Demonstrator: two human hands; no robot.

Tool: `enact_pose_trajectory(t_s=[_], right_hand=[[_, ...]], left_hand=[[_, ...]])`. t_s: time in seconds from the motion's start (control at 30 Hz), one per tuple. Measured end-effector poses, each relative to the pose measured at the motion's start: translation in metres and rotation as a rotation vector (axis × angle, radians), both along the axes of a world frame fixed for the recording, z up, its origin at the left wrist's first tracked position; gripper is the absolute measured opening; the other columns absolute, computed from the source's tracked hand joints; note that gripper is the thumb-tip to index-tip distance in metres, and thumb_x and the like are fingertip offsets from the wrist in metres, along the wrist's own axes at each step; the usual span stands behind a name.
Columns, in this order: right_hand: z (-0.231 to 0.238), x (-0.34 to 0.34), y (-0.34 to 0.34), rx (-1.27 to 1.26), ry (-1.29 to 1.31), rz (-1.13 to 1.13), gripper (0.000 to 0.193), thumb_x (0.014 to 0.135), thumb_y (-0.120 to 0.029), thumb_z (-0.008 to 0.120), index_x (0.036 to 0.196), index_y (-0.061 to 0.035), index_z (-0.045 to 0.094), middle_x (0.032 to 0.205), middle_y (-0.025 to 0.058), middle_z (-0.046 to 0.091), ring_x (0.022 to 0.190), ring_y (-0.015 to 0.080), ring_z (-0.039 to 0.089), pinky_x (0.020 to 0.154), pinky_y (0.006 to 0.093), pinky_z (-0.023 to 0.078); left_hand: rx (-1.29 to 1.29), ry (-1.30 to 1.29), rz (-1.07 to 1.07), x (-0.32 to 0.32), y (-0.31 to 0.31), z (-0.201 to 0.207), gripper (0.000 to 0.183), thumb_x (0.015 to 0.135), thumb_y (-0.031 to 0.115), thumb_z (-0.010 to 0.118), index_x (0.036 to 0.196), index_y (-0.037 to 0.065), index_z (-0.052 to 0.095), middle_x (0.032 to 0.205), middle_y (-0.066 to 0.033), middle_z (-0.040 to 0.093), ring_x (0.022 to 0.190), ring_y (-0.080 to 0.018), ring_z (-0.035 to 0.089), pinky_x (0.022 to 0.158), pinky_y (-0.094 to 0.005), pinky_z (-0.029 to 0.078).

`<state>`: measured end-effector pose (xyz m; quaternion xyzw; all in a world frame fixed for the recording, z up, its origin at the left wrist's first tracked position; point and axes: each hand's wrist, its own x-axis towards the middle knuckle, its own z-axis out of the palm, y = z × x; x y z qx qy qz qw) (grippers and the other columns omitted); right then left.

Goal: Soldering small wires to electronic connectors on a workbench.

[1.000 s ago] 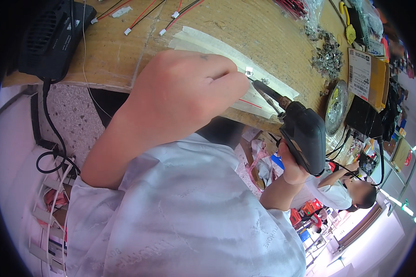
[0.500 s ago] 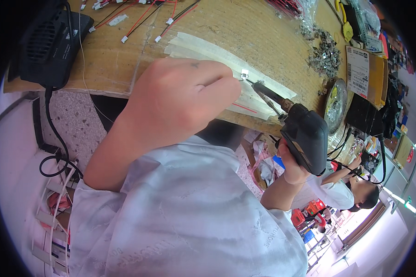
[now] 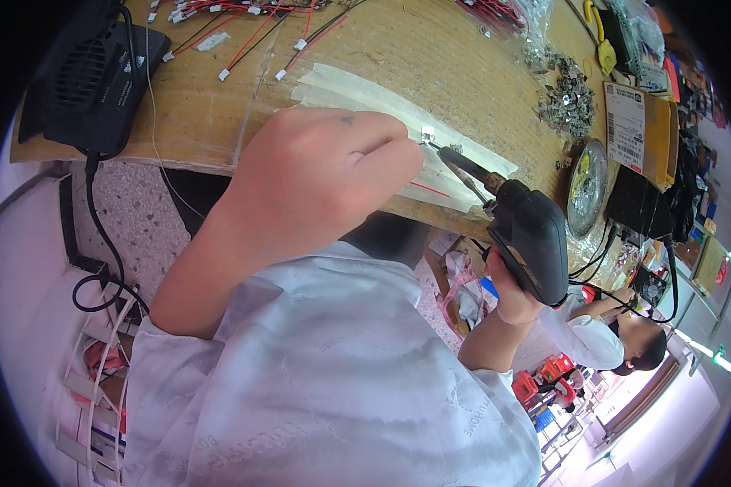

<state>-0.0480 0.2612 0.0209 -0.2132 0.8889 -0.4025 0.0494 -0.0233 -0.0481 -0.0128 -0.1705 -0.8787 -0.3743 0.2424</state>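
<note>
Left hand [image 3: 333, 170] curled, its underside hidden, so any hold is impossible to tell; right hand [image 3: 516, 296] wrapped around a black soldering gun [image 3: 534, 239], tip [image 3: 437, 148] just beside a small silvery part [image 3: 427, 133] on pale tape [image 3: 341, 84]. Clean work probably needs a steady tip.

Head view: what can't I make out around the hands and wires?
Head view:
Left hand: fingertips hidden behind its own back.
Right hand: most fingers hidden behind the black soldering gun.
Metal piece near the gun's tip: too small for detail.
Wire pile: cut off by the upper edge.
</note>
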Motion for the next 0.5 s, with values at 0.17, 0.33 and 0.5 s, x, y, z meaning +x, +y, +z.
enact_pose_trajectory(t_s=[0.17, 0.33, 0.5], right_hand=[[0.0000, 0.0005, 0.0001, 0.015, 0.022, 0.001, 0.029, 0.063, -0.003, 0.076, 0.092, 0.0020, 0.074, 0.076, 0.0139, 0.070, 0.062, 0.0322, 0.068, 0.060, 0.0345, 0.053], [0.0034, -0.0002, -0.0028, 0.045, -0.015, -0.016, 0.029, 0.063, -0.002, 0.076, 0.092, 0.0024, 0.074, 0.077, 0.0143, 0.070, 0.062, 0.0320, 0.068, 0.059, 0.0345, 0.052], [0.0011, 0.0000, -0.0016, 0.012, -0.009, -0.012, 0.029, 0.063, -0.003, 0.076, 0.092, 0.0022, 0.074, 0.077, 0.0147, 0.070, 0.062, 0.0320, 0.067, 0.059, 0.0344, 0.052]], left_hand=[[-0.002, -0.002, -0.006, -0.0005, -0.0002, 0.0009, 0.014, 0.073, -0.006, 0.074, 0.080, 0.001, 0.064, 0.087, -0.0080, 0.070, 0.063, -0.0227, 0.067, 0.054, -0.0317, 0.053], [0.004, -0.001, -0.009, -0.0013, -0.0006, 0.0005, 0.014, 0.073, -0.006, 0.074, 0.080, 0.001, 0.064, 0.087, -0.0082, 0.070, 0.062, -0.0226, 0.067, 0.054, -0.0318, 0.053], [0.002, -0.007, -0.010, -0.0010, -0.0004, 0.0004, 0.014, 0.073, -0.006, 0.074, 0.080, 0.001, 0.064, 0.086, -0.0084, 0.070, 0.062, -0.0228, 0.067, 0.054, -0.0320, 0.053]])
